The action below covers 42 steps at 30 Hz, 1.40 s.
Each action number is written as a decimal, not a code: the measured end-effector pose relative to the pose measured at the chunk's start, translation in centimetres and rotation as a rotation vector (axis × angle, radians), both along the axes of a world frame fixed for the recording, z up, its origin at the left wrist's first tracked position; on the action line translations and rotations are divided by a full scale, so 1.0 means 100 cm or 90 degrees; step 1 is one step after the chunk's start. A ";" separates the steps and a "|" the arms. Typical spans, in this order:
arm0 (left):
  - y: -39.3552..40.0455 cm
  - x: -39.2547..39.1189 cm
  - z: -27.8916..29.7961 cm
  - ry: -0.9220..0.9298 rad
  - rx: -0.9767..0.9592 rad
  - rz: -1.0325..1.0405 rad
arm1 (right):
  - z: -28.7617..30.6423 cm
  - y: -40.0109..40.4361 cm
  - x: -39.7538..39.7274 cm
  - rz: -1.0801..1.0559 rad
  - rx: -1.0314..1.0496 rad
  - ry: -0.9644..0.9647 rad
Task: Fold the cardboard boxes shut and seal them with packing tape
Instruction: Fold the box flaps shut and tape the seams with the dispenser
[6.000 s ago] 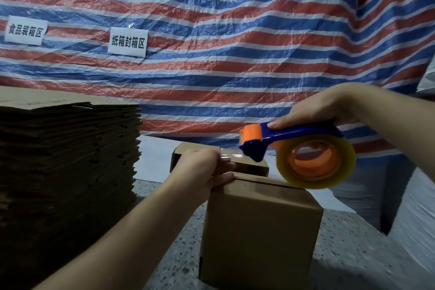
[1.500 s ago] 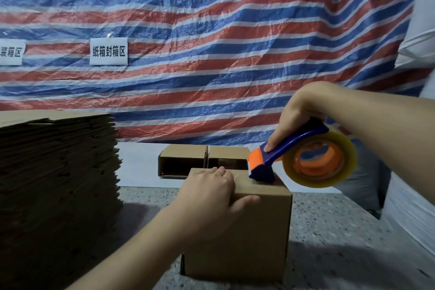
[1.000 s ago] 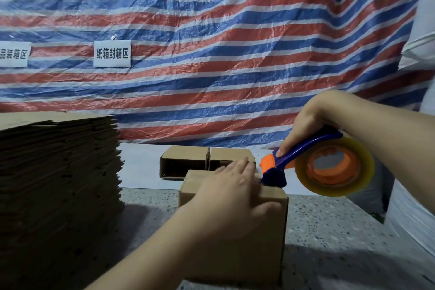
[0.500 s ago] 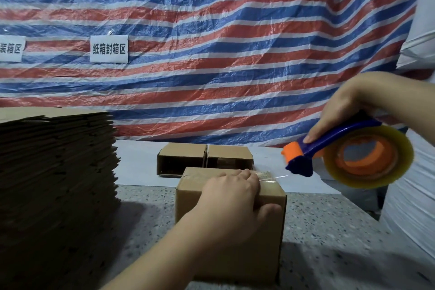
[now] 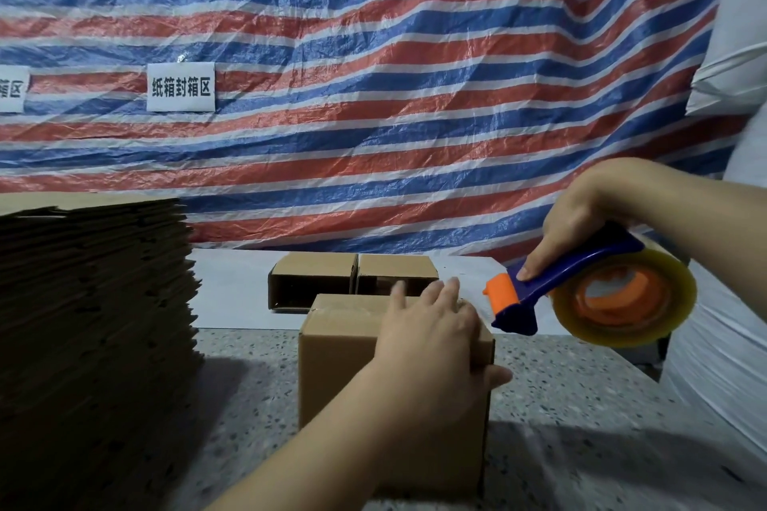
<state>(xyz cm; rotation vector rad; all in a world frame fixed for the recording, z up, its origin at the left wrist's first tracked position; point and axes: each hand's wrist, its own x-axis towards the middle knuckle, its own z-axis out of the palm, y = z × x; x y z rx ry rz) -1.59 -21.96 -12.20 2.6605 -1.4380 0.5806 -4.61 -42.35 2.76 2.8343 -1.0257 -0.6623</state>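
Cardboard box (image 5: 340, 361) sitting mid-tabletop; left hand (image 5: 431, 340) pressing flat, fingers spread, on top; right hand (image 5: 581, 220) gripping tape dispenser (image 5: 589, 295) just beside.

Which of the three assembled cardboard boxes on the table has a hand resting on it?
The nearest box, standing alone at the front: the left hand lies on its top. The two boxes behind sit side by side, untouched, open sides facing the camera.

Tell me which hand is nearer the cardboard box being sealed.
Left. The left hand rests on the cardboard box; the right hand holds the tape dispenser off its right side.
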 end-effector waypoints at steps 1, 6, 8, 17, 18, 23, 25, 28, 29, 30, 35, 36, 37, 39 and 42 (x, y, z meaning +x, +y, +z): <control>0.000 0.002 -0.001 -0.003 -0.016 -0.019 | 0.001 -0.003 -0.002 0.004 0.004 -0.009; -0.002 0.007 -0.006 0.001 -0.056 -0.036 | 0.010 -0.015 -0.022 0.003 0.108 -0.064; -0.004 0.006 -0.006 -0.003 -0.061 -0.036 | 0.005 -0.006 -0.020 -0.003 0.087 -0.030; 0.001 0.008 -0.006 -0.013 -0.069 -0.043 | -0.124 -0.002 -0.055 0.089 -0.202 -0.057; 0.000 0.008 -0.007 -0.012 -0.069 -0.045 | -0.139 -0.006 -0.066 0.106 -0.221 -0.140; -0.001 0.011 -0.009 -0.010 -0.079 -0.054 | -0.211 -0.001 -0.102 0.084 -0.199 -0.409; -0.002 0.012 -0.010 -0.017 -0.080 -0.054 | -0.227 0.006 -0.109 0.060 -0.189 -0.447; -0.002 0.012 -0.010 -0.022 -0.082 -0.057 | -0.239 0.016 -0.114 0.026 -0.178 -0.441; -0.002 0.012 -0.010 -0.022 -0.081 -0.059 | -0.240 0.018 -0.114 0.023 -0.180 -0.433; -0.002 0.011 -0.010 -0.020 -0.079 -0.060 | -0.238 0.020 -0.113 0.018 -0.185 -0.423; -0.001 0.010 -0.009 -0.011 -0.072 -0.058 | -0.188 0.042 -0.106 0.088 -0.158 -0.548; -0.001 0.009 -0.009 -0.012 -0.072 -0.057 | -0.177 0.050 -0.101 0.117 -0.053 -0.628; -0.001 0.009 -0.008 -0.015 -0.072 -0.057 | -0.167 0.059 -0.093 0.134 0.072 -0.695; 0.000 0.008 -0.007 -0.022 -0.071 -0.061 | -0.155 0.072 -0.074 0.143 0.272 -0.757; 0.000 0.007 -0.006 -0.017 -0.049 -0.064 | -0.157 0.083 -0.048 0.111 0.423 -0.750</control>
